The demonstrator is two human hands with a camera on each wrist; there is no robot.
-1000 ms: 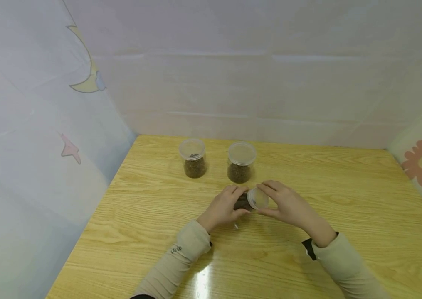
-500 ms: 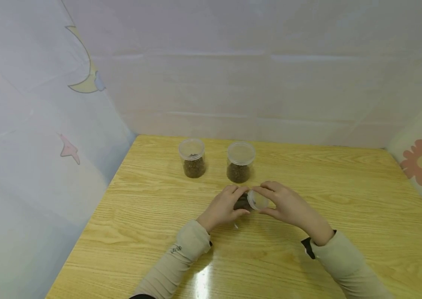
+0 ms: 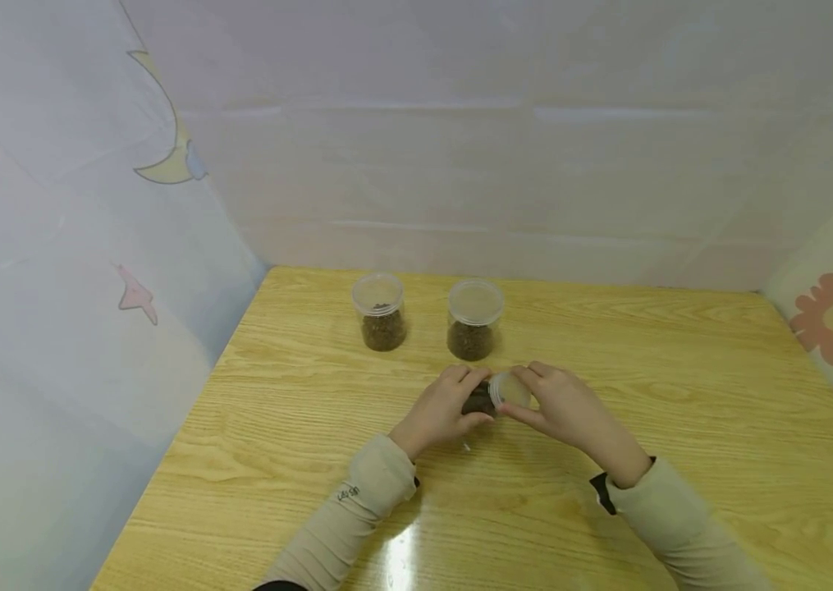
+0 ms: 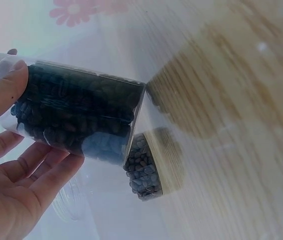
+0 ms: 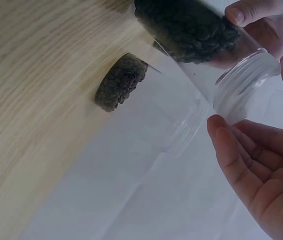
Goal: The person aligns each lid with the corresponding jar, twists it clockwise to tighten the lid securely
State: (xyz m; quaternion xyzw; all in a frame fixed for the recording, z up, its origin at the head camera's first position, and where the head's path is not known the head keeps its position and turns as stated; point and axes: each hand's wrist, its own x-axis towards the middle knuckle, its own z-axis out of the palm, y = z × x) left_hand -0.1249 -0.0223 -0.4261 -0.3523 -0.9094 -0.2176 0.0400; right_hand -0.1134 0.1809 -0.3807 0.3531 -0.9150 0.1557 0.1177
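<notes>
My left hand (image 3: pixel 441 410) grips the body of a clear jar (image 4: pixel 76 107) part-filled with dark, bean-like pieces. The jar is tilted, its base close to the tabletop and its top facing my right hand. My right hand (image 3: pixel 571 410) pinches the jar's clear screw lid (image 5: pixel 244 87) between thumb and fingertips, as the right wrist view shows. The lid sits on the jar's mouth. Part of the jar's body is hidden behind my left fingers in the head view.
Two similar lidded jars stand upright behind my hands, a left jar (image 3: pixel 384 328) and a right jar (image 3: pixel 471 339), each partly filled with dark pieces. They rest on a wood-grain table (image 3: pixel 276 394), with a patterned cloth wall (image 3: pixel 416 180) behind it.
My right fingers have shifted round the lid, first with the fingertips toward the left, now with the thumb across its near side. The left hand and the standing jars have stayed in place.
</notes>
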